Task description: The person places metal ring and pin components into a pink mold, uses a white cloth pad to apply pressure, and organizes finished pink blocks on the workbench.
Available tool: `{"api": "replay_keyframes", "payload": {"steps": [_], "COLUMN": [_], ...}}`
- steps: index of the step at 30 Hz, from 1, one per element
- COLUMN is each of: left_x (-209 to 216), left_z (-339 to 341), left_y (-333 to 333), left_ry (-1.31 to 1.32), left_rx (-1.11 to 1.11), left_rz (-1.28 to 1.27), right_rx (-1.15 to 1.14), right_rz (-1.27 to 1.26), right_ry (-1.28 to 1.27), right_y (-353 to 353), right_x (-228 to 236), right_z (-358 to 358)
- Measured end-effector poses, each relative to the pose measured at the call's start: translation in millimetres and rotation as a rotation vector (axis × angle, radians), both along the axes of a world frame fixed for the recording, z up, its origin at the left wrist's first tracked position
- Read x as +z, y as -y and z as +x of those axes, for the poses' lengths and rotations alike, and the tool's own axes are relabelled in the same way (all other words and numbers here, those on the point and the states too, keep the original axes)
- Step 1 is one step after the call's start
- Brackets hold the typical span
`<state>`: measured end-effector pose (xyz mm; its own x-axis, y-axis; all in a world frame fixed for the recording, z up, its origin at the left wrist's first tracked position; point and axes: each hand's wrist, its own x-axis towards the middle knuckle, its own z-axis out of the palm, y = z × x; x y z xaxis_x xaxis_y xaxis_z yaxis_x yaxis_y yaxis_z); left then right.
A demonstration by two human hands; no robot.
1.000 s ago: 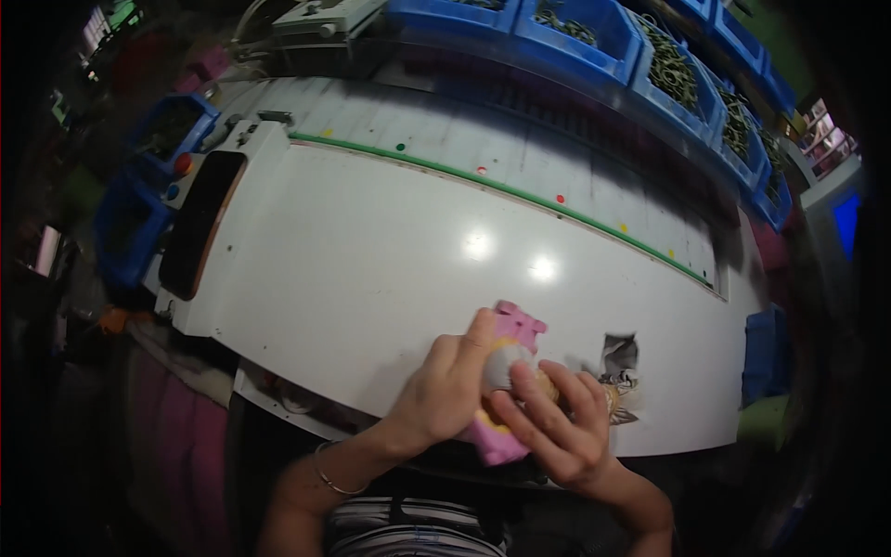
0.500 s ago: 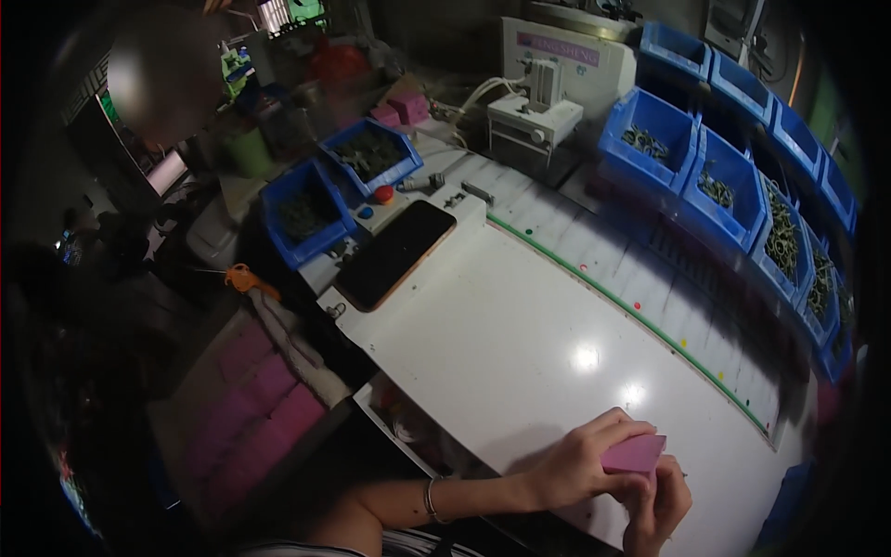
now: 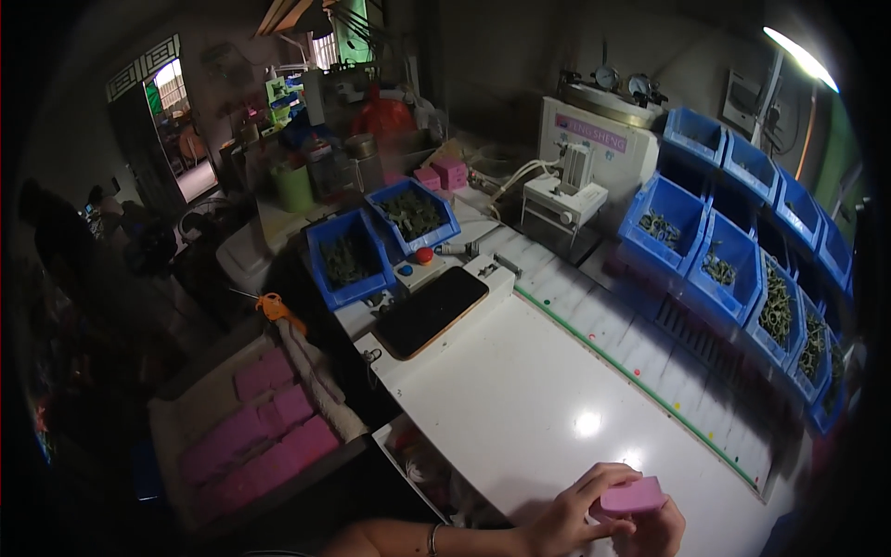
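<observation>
My left hand (image 3: 580, 512) reaches in from the lower edge, a bangle at its wrist, and its fingers are wrapped round the left side of a pink block (image 3: 634, 497) with rounded corners. On the block's right side my right hand (image 3: 657, 533) is closed on it from below, some of its fingers hidden. Both hands hold the block just above the near right part of the white worktop (image 3: 520, 399). Farther off, a dark phone (image 3: 432, 313) lies flat on the raised left ledge of the worktop.
Blue bins (image 3: 719, 265) of small green ring-like pieces are tiered at the right. Two more blue bins (image 3: 348, 257) stand at the far left, beside a red button (image 3: 424, 254). A white machine (image 3: 566, 195) stands behind. Several pink blocks (image 3: 269, 418) fill a tray at lower left.
The view has tilted up, so the scene sits lower in the picture. The pink block has been turned in my hands, and a broad, flatter side shows now.
</observation>
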<state>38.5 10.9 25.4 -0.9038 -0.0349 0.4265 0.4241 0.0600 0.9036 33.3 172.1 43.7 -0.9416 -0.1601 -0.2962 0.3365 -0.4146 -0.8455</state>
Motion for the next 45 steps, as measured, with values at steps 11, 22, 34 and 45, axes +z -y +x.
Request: {"api": "replay_keyframes", "payload": {"steps": [11, 22, 34, 45], "left_x": [-9.2, 6.8, 1.5, -6.1], "left_z": [-26.9, -28.5, -35.4, -36.5], "left_y": [17.6, 23.6, 36.5, 33.6], "left_ry": [0.690, 0.939, 0.720, 0.828], "left_rx": [-0.904, -0.431, -0.303, -0.191], "left_rz": [0.468, 0.662, 0.396, 0.444], "right_rx": [0.104, 0.226, 0.525, 0.232], "right_rz": [0.930, 1.107, 1.246, 1.311], "right_ry": [-1.110, -1.147, -0.558, -1.077], "right_y": [13.2, 9.3, -42.9, -20.2], "right_x": [40.2, 22.7, 12.4, 23.5], "right_z": [10.3, 25.3, -14.9, -18.0]}}
